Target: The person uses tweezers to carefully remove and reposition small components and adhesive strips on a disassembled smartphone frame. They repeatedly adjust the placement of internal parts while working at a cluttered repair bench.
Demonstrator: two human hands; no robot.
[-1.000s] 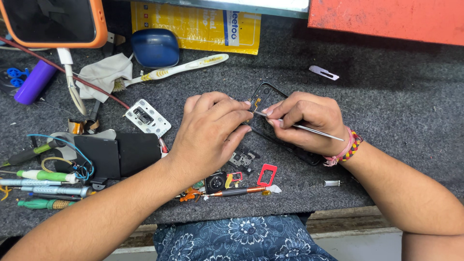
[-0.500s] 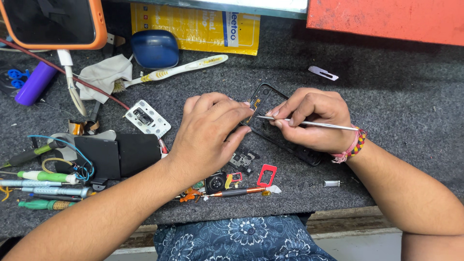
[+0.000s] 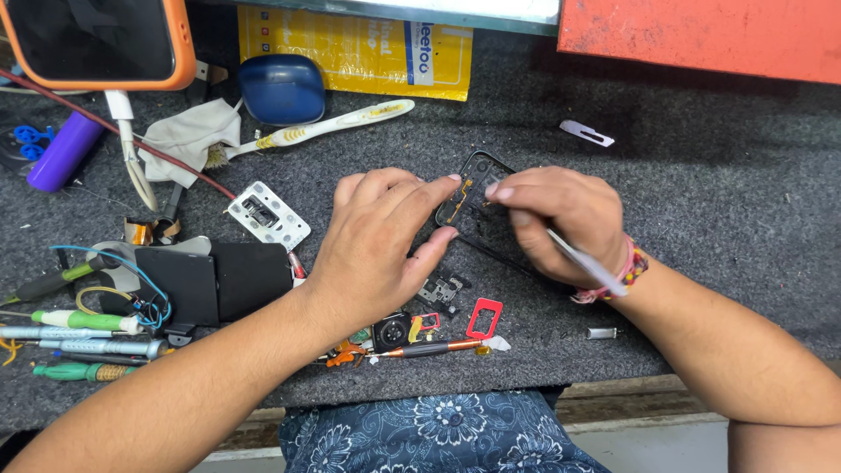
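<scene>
A black phone frame [image 3: 473,188] with small internal parts lies on the dark grey mat [image 3: 701,175] in the middle. My left hand [image 3: 377,241] rests on its left end, fingers pressing down on it. My right hand [image 3: 561,219] is over the frame's right part, gripping silver tweezers [image 3: 574,256] whose free end sticks out toward my wrist. The tips are hidden under my fingers. A beaded bracelet [image 3: 624,271] sits on my right wrist.
Screwdrivers [image 3: 79,337] and dark phone parts [image 3: 215,280] lie at the left, a white toothbrush [image 3: 315,130], cloth and blue case [image 3: 280,88] behind. A red bracket [image 3: 484,317], camera module [image 3: 392,331] and small parts sit near the front edge. A metal blade [image 3: 586,132] lies far right.
My right hand has turned the tweezers so the shaft now points down toward my wrist instead of sideways. The left hand stays on the frame.
</scene>
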